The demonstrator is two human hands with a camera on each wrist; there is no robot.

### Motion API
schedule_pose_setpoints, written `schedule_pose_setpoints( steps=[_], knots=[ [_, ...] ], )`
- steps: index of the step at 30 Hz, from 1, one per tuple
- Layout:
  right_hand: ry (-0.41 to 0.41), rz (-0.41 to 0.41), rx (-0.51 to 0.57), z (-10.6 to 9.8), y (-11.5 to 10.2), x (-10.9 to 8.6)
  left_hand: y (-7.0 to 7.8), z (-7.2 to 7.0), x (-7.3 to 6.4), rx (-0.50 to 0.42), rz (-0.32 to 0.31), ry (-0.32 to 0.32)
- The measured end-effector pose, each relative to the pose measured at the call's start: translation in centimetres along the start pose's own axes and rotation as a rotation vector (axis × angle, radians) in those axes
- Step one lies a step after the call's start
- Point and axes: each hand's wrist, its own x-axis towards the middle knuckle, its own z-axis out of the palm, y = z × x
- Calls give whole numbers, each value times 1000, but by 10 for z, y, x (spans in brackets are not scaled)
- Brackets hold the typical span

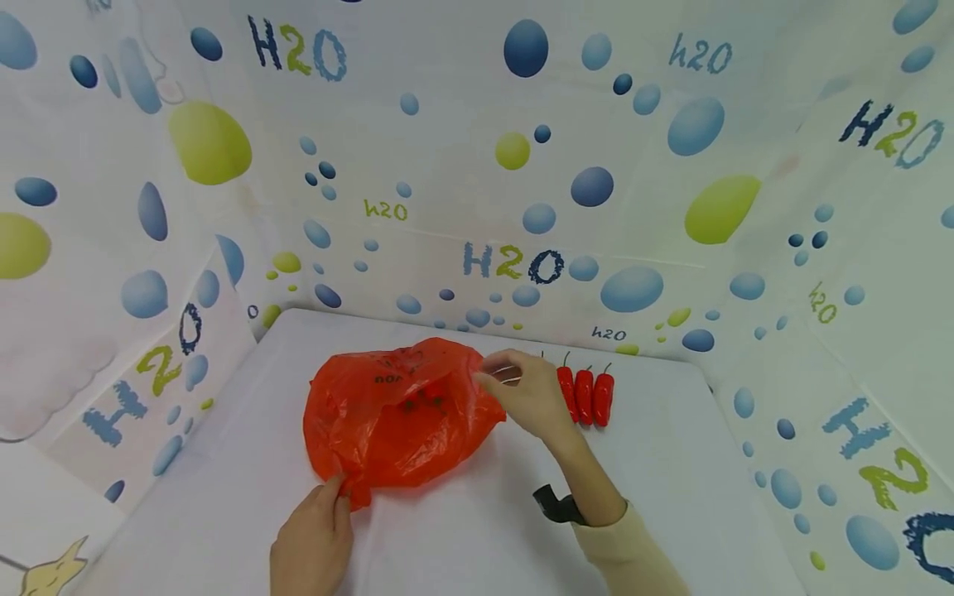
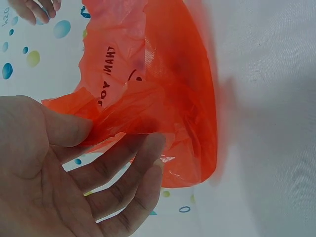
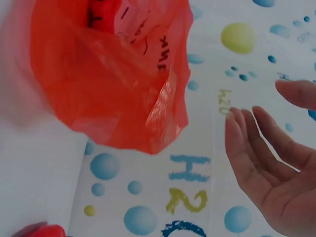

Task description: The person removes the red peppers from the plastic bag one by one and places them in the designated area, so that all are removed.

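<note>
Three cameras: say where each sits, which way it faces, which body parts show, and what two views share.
Head: worn on the head, facing forward and down at the red bag and red peppers; left hand, right hand and right sleeve show.
Left wrist: worn there, facing the bag; the left hand pinches it, and the right hand shows at top left.
Right wrist: worn there, facing the bag; the right hand shows, apart from it.
Shared: both wrist views show the bag and right hand.

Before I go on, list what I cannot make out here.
- Head view: full contents of the red bag, hidden by its folds.
- Head view: left end of the red pepper row, behind the right hand.
- Right wrist view: most of the red object, cut off by the bottom edge.
</note>
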Motion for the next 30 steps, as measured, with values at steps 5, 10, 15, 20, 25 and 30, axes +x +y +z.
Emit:
schedule_pose_setpoints(
  steps=[5, 10, 15, 20, 25, 30],
  knots=[
    [-117, -35, -62, 15, -4, 4, 1, 1, 0, -6, 7, -5],
    [-210, -19, -114, 37, -3, 11, 3, 2, -1, -5, 6, -4],
    [-282, -12, -185, 57, 0, 20, 5, 2, -2, -10, 10, -3],
    [-309, 6, -216, 68, -5, 28, 7, 4, -2, -13, 23, 12],
    [-319, 49, -229, 77, -5, 36, 8, 5, -3, -10, 38, 23],
    [-346, 87, -260, 89, 3, 45, 6, 5, -4, -3, 36, 33]
  ],
)
